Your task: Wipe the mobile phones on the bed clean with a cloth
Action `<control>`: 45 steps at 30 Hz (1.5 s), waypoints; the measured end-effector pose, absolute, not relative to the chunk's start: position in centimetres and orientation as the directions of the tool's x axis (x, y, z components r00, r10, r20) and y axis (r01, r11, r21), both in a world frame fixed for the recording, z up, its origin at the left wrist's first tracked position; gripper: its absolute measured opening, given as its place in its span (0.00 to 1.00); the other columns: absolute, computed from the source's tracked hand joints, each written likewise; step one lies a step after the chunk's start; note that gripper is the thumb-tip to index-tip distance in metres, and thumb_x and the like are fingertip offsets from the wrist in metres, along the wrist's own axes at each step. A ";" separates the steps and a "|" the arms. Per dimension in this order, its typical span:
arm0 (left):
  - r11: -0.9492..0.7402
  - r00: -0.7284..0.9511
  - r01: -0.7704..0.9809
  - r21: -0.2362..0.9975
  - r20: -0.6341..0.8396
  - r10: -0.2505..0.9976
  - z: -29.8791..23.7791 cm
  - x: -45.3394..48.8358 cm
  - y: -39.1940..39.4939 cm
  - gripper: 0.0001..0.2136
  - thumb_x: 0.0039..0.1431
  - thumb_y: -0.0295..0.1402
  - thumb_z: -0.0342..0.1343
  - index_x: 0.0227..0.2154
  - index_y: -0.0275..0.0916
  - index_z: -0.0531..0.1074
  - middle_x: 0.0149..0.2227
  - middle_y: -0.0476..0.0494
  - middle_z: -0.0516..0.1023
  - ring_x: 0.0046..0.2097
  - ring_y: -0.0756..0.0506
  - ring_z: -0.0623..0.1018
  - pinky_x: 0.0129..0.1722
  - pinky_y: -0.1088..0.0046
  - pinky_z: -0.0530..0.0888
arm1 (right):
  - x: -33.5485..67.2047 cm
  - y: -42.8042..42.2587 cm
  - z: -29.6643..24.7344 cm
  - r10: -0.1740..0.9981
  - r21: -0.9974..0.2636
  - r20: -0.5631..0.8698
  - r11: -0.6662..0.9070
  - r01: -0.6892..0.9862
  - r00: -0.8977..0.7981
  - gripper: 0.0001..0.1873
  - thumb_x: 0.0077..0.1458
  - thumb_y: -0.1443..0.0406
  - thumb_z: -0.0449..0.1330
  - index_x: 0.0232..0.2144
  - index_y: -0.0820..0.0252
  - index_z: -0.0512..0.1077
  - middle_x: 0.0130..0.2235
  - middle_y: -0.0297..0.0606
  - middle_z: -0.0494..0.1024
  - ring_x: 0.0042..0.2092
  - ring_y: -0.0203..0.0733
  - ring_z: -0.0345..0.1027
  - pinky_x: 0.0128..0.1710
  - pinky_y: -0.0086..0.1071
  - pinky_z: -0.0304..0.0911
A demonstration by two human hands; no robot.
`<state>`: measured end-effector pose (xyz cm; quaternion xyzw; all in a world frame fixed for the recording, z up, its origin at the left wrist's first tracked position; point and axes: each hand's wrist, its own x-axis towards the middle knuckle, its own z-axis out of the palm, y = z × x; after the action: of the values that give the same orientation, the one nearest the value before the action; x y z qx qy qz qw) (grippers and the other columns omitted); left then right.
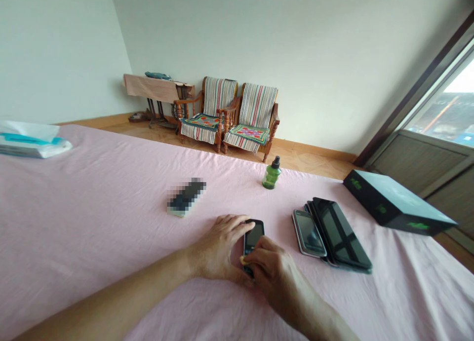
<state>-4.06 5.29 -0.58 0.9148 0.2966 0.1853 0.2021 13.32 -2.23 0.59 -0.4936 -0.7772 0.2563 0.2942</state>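
Note:
A small black phone point(254, 235) lies on the pink cloth point(92, 208) in front of me. My left hand point(218, 247) grips its left side, fingers curled over the top edge. My right hand point(272, 267) is closed over the phone's lower end, pinching something small and yellowish against it that I cannot make out. A blurred dark device point(186, 197) lies a little further back to the left.
Right of the hands lie a silver phone point(308, 232) and a stack of dark tablets point(340, 235). A green spray bottle point(272, 173) stands behind; a black box point(396, 201) at the right edge. A tissue pack point(31, 139) is far left. Two wooden chairs point(229, 116) stand by the wall.

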 end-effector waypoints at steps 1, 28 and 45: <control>-0.739 0.754 0.471 0.481 0.216 0.620 -0.6 -4.1 5.3 0.45 0.39 0.56 0.65 0.58 0.39 0.60 0.60 0.35 0.62 0.59 0.32 0.63 0.59 0.51 0.58 | 13.5 -2.3 0.7 0.918 -0.698 0.204 0.380 0.607 -0.340 0.16 0.51 0.81 0.54 0.28 0.59 0.75 0.33 0.34 0.70 0.34 0.33 0.65 0.32 0.26 0.57; -0.734 0.772 0.491 0.468 0.157 0.616 -0.2 -4.1 5.4 0.47 0.39 0.59 0.63 0.60 0.37 0.60 0.62 0.33 0.59 0.61 0.30 0.60 0.59 0.49 0.56 | 15.9 -2.0 0.8 0.948 -0.700 0.129 0.296 0.650 -0.292 0.16 0.51 0.81 0.55 0.24 0.60 0.77 0.29 0.33 0.70 0.30 0.31 0.66 0.29 0.25 0.55; -0.735 0.760 0.491 0.468 0.183 0.624 -0.4 -4.1 5.3 0.45 0.39 0.57 0.64 0.59 0.39 0.60 0.62 0.34 0.60 0.60 0.31 0.62 0.59 0.50 0.57 | 14.4 -2.0 1.3 0.927 -0.708 0.169 0.351 0.612 -0.336 0.18 0.49 0.83 0.53 0.26 0.60 0.77 0.31 0.33 0.71 0.32 0.31 0.66 0.30 0.24 0.56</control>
<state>-4.11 5.34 -0.45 0.9165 0.3039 0.1663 0.2001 14.39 -2.01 1.31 -0.4995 -0.7702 0.2737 0.2870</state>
